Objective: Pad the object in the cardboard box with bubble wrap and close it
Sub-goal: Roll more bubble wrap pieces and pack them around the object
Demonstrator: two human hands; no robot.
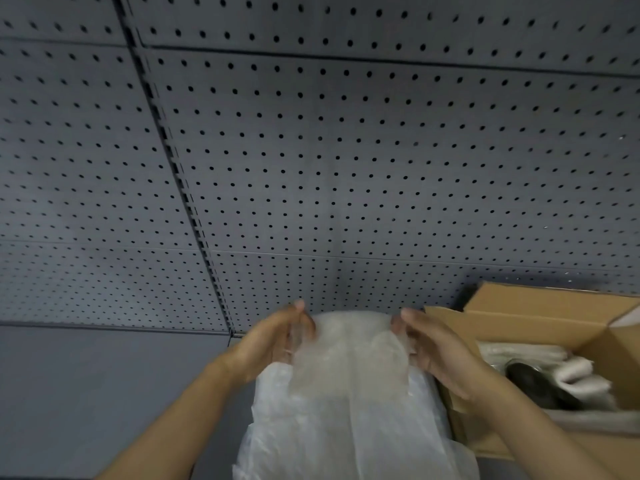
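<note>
A sheet of clear bubble wrap (pixel 349 393) hangs in front of me at the bottom centre, held up by both hands. My left hand (pixel 273 341) grips its upper left edge. My right hand (pixel 440 351) grips its upper right edge. An open cardboard box (pixel 540 323) stands at the lower right with its flaps up. Inside it lies a dark object (pixel 540 382) on bubble wrap padding (pixel 540 355). The bubble wrap sheet is left of the box and outside it.
A dark grey pegboard wall (pixel 346 150) fills most of the view behind the hands. A dark grey work surface (pixel 86 393) lies at the lower left.
</note>
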